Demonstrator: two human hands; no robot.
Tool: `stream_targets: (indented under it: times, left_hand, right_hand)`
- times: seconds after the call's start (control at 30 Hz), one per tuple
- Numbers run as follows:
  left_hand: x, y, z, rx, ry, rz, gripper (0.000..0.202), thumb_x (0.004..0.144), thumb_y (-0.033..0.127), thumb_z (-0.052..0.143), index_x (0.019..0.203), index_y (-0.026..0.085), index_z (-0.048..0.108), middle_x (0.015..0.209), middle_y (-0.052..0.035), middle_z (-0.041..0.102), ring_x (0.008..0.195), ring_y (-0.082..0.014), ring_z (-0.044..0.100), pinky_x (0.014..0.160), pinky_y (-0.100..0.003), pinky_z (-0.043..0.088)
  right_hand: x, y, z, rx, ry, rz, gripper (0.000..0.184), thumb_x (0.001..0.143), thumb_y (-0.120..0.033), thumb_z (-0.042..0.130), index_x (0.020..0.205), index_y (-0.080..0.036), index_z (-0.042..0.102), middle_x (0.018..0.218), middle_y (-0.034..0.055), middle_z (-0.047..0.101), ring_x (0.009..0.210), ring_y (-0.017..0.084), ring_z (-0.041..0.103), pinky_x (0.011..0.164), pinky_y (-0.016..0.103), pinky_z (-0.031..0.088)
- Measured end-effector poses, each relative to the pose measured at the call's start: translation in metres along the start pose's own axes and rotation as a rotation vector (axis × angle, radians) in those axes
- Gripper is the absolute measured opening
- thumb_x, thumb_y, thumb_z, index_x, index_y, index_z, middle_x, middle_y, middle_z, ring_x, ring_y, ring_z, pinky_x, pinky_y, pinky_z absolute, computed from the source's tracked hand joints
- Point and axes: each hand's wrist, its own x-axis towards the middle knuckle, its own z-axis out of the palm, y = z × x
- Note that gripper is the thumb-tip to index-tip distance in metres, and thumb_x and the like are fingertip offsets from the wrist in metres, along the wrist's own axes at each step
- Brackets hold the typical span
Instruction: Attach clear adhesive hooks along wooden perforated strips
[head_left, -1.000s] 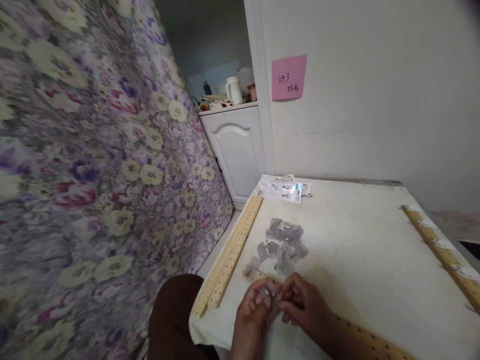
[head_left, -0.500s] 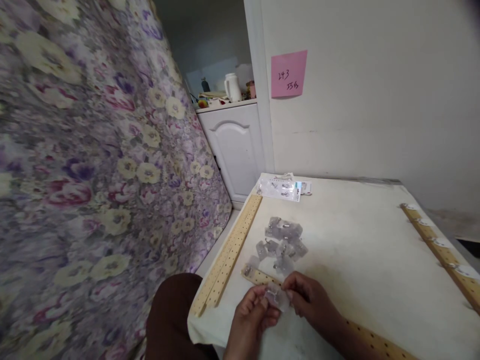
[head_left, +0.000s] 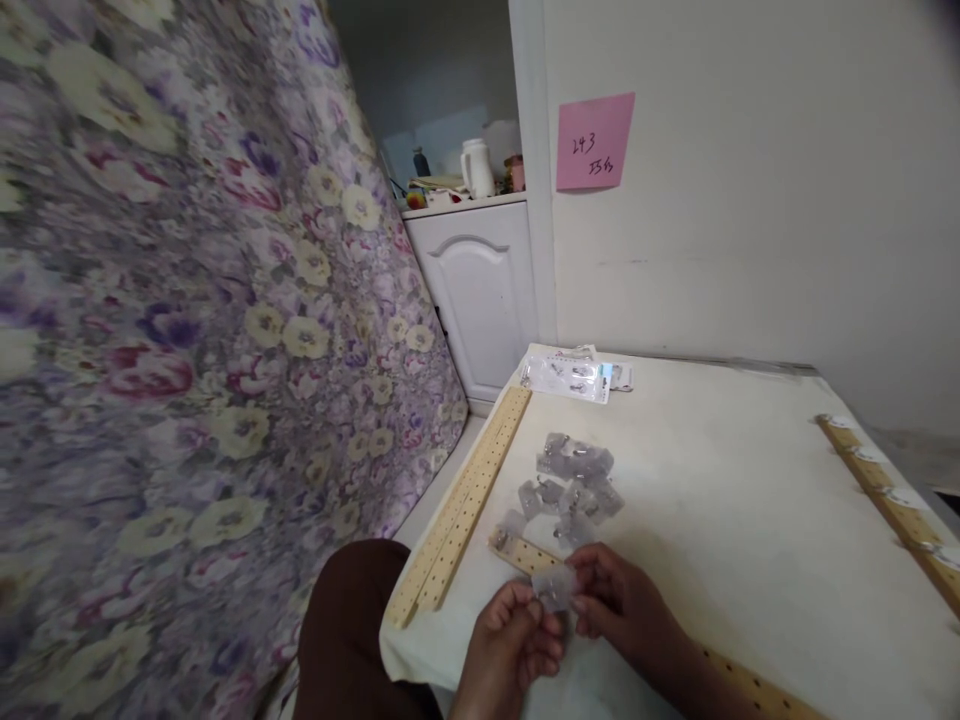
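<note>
Between my two hands is a small translucent plastic square (head_left: 553,587) with a bit of metal on it. My left hand (head_left: 517,632) pinches its left edge, and my right hand (head_left: 611,595) pinches its right edge. Just behind the square, a perforated wooden strip (head_left: 536,560) lies on the table, passing under my right arm and showing again at the lower right. One similar translucent square (head_left: 508,537) rests on the strip's left end. Beyond my hands, several more translucent squares (head_left: 574,460) with small metal parts lie in a loose pile.
Two perforated wooden strips (head_left: 465,500) lie along the left edge of the cloth-covered table (head_left: 720,480). Near the back are clear plastic packages (head_left: 566,377). Another wooden strip (head_left: 889,500) with several whitish pieces lies at the right edge. A floral curtain (head_left: 187,350) hangs at left.
The view has shifted slightly, so the scene sits a little further right. My hands still hold the translucent square, which has tilted a little between the fingers.
</note>
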Motion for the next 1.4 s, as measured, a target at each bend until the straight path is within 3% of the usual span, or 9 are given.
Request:
stream_targets:
  times: [0.13, 0.27, 0.37, 0.5, 0.67, 1.1, 1.4]
  left_hand:
    - [0.0, -0.006, -0.003, 0.04, -0.044, -0.006, 0.036, 0.07, 0.038, 0.074, 0.078, 0.019, 0.045, 0.063, -0.0002, 0.066, 0.045, -0.0078, 0.056, 0.043, -0.016, 0.037]
    - [-0.002, -0.003, -0.01, 0.213, -0.089, 0.048, 0.034, 0.075, 0.047, 0.067, 0.076, 0.019, 0.047, 0.064, -0.0005, 0.064, 0.046, -0.0091, 0.055, 0.044, -0.018, 0.037]
    - [-0.004, 0.006, -0.018, 0.408, -0.066, 0.18, 0.03, 0.079, 0.047, 0.063, 0.077, 0.018, 0.053, 0.067, 0.0, 0.062, 0.05, -0.0103, 0.053, 0.048, -0.021, 0.037]
    - [-0.004, 0.017, -0.026, 0.742, 0.066, 0.452, 0.019, 0.084, 0.037, 0.059, 0.077, 0.019, 0.061, 0.07, -0.0004, 0.06, 0.065, -0.0144, 0.052, 0.061, -0.023, 0.037]
    - [0.003, 0.012, -0.032, 0.834, 0.114, 0.586, 0.01, 0.084, 0.029, 0.059, 0.081, 0.023, 0.066, 0.081, -0.0036, 0.062, 0.077, -0.0198, 0.055, 0.072, -0.025, 0.038]
    - [0.022, 0.011, -0.037, 0.832, 0.109, 0.549, 0.019, 0.083, 0.031, 0.063, 0.099, 0.027, 0.072, 0.092, -0.0067, 0.068, 0.087, -0.0232, 0.059, 0.082, -0.029, 0.041]
    - [0.026, 0.007, -0.04, 1.075, 0.06, 0.649, 0.019, 0.09, 0.023, 0.051, 0.104, 0.027, 0.064, 0.095, -0.0027, 0.066, 0.089, -0.0184, 0.061, 0.08, -0.029, 0.047]
  right_hand:
    - [0.001, -0.002, 0.001, -0.041, 0.054, 0.019, 0.019, 0.077, -0.023, 0.055, 0.096, -0.021, 0.054, 0.071, -0.0058, 0.053, 0.049, 0.008, 0.055, 0.047, 0.022, 0.043]
    - [0.009, -0.007, 0.002, -0.208, 0.079, -0.026, 0.019, 0.081, -0.025, 0.05, 0.098, -0.02, 0.058, 0.066, -0.0046, 0.056, 0.05, 0.011, 0.053, 0.049, 0.023, 0.042]
    - [0.022, -0.008, 0.003, -0.423, 0.107, -0.097, 0.021, 0.081, -0.024, 0.049, 0.094, -0.018, 0.064, 0.07, 0.0004, 0.065, 0.062, 0.017, 0.061, 0.059, 0.028, 0.047]
    - [0.041, -0.003, 0.006, -0.568, 0.104, -0.16, 0.024, 0.081, -0.02, 0.047, 0.093, -0.018, 0.067, 0.088, 0.0069, 0.072, 0.084, 0.022, 0.066, 0.078, 0.034, 0.049]
    - [0.053, 0.007, 0.01, -0.685, 0.152, -0.191, 0.026, 0.082, -0.017, 0.044, 0.092, -0.018, 0.068, 0.091, 0.0083, 0.071, 0.088, 0.022, 0.064, 0.081, 0.036, 0.049]
    - [0.052, 0.012, 0.008, -0.669, 0.17, -0.153, 0.024, 0.084, -0.02, 0.043, 0.092, -0.017, 0.065, 0.091, 0.0083, 0.069, 0.088, 0.022, 0.064, 0.081, 0.036, 0.048]
    - [0.051, 0.011, 0.01, -0.675, 0.192, -0.105, 0.025, 0.082, -0.019, 0.043, 0.094, -0.017, 0.065, 0.093, 0.007, 0.07, 0.089, 0.021, 0.065, 0.082, 0.033, 0.048]
